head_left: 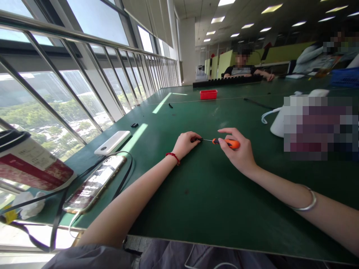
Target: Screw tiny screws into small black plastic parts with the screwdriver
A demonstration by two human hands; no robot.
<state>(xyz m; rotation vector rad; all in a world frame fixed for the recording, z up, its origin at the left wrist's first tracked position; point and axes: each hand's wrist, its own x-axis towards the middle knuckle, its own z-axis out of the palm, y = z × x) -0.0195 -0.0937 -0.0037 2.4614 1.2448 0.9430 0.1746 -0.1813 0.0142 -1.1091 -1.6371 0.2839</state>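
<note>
Holding an orange-handled screwdriver (233,144) toward a small black part (199,139).
Right hand (239,149) closed on the handle, index finger lifted off; left hand (185,144) pinching the black part, shaft pointing at it, tip contact too small to tell. Both well in from the near edge of the green desk (179,209). Phone (97,183) by near-left corner, red tray (208,95) toward far edge.

Red bracelet (175,156), silver bangle (313,199)
</note>
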